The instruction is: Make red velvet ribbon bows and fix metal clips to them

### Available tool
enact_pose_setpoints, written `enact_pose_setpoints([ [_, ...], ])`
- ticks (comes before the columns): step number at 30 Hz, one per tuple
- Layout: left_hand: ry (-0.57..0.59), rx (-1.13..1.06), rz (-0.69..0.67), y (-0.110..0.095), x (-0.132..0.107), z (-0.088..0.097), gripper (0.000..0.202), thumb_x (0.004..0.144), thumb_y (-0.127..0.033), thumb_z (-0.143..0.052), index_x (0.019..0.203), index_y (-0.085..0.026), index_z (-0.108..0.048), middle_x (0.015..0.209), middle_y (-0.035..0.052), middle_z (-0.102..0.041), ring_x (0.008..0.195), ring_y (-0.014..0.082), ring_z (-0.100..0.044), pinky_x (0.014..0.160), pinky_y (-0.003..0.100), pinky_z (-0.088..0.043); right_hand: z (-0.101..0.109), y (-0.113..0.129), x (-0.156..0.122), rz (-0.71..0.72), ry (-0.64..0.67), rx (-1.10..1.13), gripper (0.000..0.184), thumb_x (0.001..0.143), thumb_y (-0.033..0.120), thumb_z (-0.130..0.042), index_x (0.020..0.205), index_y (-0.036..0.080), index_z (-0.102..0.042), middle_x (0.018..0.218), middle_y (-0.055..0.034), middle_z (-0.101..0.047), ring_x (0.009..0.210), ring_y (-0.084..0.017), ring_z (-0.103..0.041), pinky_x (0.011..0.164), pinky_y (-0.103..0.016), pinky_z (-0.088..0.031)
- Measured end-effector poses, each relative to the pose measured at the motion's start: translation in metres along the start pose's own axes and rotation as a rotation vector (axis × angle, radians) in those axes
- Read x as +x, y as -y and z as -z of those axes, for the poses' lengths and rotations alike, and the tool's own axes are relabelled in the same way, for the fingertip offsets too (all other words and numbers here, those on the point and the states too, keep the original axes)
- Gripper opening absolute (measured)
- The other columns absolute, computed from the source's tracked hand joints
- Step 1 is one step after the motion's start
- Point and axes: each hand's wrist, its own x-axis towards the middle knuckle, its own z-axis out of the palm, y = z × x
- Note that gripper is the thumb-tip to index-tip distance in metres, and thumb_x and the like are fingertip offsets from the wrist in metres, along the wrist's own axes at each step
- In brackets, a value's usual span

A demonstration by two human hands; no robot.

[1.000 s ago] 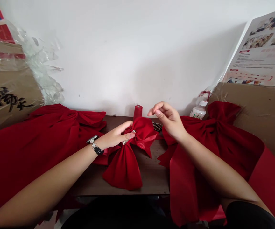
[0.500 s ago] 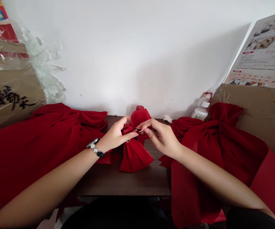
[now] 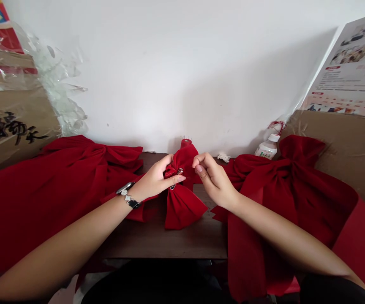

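A small red fabric bow [image 3: 182, 198] stands on end over the dark wooden table [image 3: 170, 240], with a metal clip at its gathered middle. My left hand [image 3: 155, 179], a watch on its wrist, pinches that middle. My right hand [image 3: 212, 177] is closed in a pinch just right of the knot, on something too thin to make out, perhaps a needle or thread. Behind the bow stands a red thread spool [image 3: 185, 142], mostly hidden.
Large red bows lie at the left [image 3: 58, 177] and right [image 3: 280, 185]. A white plastic bottle [image 3: 267, 147] stands by the wall. Cardboard boxes sit at the left [image 3: 14, 114] and right [image 3: 344, 143], with a printed poster [image 3: 350, 71] above the right one.
My right hand came down from mid-air to the bow's knot, then drew slightly right. The bow was lifted and turned upright; a metal pin seen at the knot half a second ago no longer shows.
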Motion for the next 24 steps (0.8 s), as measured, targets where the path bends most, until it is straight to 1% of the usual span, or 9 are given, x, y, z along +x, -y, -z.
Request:
enact_pose_setpoints([
  [2, -0.008, -0.021, 0.008, 0.0013, 0.0001, -0.0009, 0.052, 0.080, -0.035, -0.068, 0.126, -0.020, -0.050, 0.120, 0.0093, -0.062, 0.110, 0.0244, -0.059, 0.094, 0.037, -0.047, -0.0024, 0.0013, -0.0008, -0.005, 0.038, -0.009, 0.007, 0.097, 0.020, -0.037, 0.095, 0.019, -0.044, 0.080, -0.0003, -0.049, 0.066, -0.011, -0.044, 0.063, -0.023, -0.038],
  [5, -0.027, 0.016, -0.001, 0.0020, -0.0005, -0.0025, 0.051, 0.079, -0.035, -0.069, 0.124, -0.019, -0.052, 0.121, 0.0101, -0.062, 0.110, 0.0254, -0.059, 0.094, 0.038, -0.046, -0.0059, 0.0020, -0.0003, -0.036, 0.083, -0.004, 0.006, 0.093, 0.022, -0.047, 0.098, 0.019, -0.047, 0.079, -0.0002, -0.052, 0.066, -0.011, -0.046, 0.066, -0.024, -0.040],
  [8, -0.040, 0.073, -0.005, 0.0003, -0.0010, -0.0037, 0.050, 0.077, -0.037, -0.070, 0.121, -0.018, -0.055, 0.117, 0.0100, -0.064, 0.104, 0.0247, -0.061, 0.091, 0.036, -0.048, -0.0075, -0.0004, 0.0018, -0.076, 0.073, -0.002, 0.005, 0.090, 0.023, -0.054, 0.088, 0.018, -0.053, 0.075, 0.0002, -0.054, 0.064, -0.010, -0.046, 0.064, -0.022, -0.040],
  [11, -0.032, 0.029, 0.003, -0.0022, -0.0003, -0.0034, 0.053, 0.078, -0.038, -0.069, 0.125, -0.019, -0.053, 0.121, 0.0102, -0.063, 0.106, 0.0246, -0.060, 0.092, 0.035, -0.048, -0.0074, -0.0042, 0.0037, -0.100, 0.067, 0.021, 0.011, 0.090, 0.022, -0.052, 0.081, 0.017, -0.054, 0.068, 0.0011, -0.052, 0.059, -0.010, -0.044, 0.059, -0.021, -0.039],
  [14, -0.030, -0.028, 0.029, -0.0034, 0.0011, -0.0023, 0.055, 0.078, -0.038, -0.069, 0.127, -0.019, -0.052, 0.124, 0.0104, -0.062, 0.112, 0.0259, -0.058, 0.097, 0.038, -0.045, -0.0069, -0.0057, 0.0041, -0.110, 0.069, 0.056, 0.010, 0.090, 0.022, -0.051, 0.082, 0.017, -0.053, 0.065, 0.0022, -0.048, 0.058, -0.009, -0.042, 0.059, -0.021, -0.039],
  [17, -0.025, -0.008, 0.052, -0.0030, 0.0015, -0.0024, 0.058, 0.075, -0.038, -0.072, 0.126, -0.019, -0.053, 0.125, 0.0103, -0.062, 0.113, 0.0268, -0.058, 0.097, 0.040, -0.045, -0.0064, -0.0048, 0.0035, -0.120, 0.094, 0.096, 0.009, 0.090, 0.025, -0.052, 0.086, 0.017, -0.054, 0.065, 0.0030, -0.048, 0.056, -0.009, -0.041, 0.057, -0.020, -0.039],
  [19, 0.003, 0.028, 0.066, -0.0024, 0.0012, -0.0030, 0.059, 0.073, -0.037, -0.073, 0.126, -0.019, -0.054, 0.124, 0.0103, -0.062, 0.110, 0.0270, -0.059, 0.095, 0.039, -0.046, -0.0062, -0.0043, 0.0030, -0.111, 0.122, 0.084, 0.010, 0.090, 0.028, -0.054, 0.087, 0.018, -0.055, 0.062, 0.0044, -0.045, 0.053, -0.008, -0.038, 0.055, -0.019, -0.036],
  [21, 0.035, 0.054, 0.065, -0.0017, 0.0009, -0.0031, 0.060, 0.072, -0.036, -0.074, 0.126, -0.019, -0.054, 0.124, 0.0104, -0.062, 0.108, 0.0273, -0.060, 0.093, 0.038, -0.047, -0.0059, -0.0047, 0.0030, -0.107, 0.144, 0.057, 0.011, 0.089, 0.027, -0.056, 0.084, 0.017, -0.055, 0.060, 0.0054, -0.043, 0.052, -0.007, -0.036, 0.053, -0.019, -0.034],
  [24, 0.067, -0.004, 0.047, -0.0002, 0.0020, -0.0015, 0.054, 0.075, -0.035, -0.071, 0.124, -0.018, -0.057, 0.123, 0.0102, -0.063, 0.110, 0.0275, -0.059, 0.095, 0.038, -0.045, -0.0056, -0.0068, 0.0035, -0.109, 0.129, 0.004, 0.011, 0.090, 0.024, -0.054, 0.082, 0.017, -0.054, 0.058, 0.0058, -0.040, 0.052, -0.007, -0.035, 0.052, -0.019, -0.033],
])
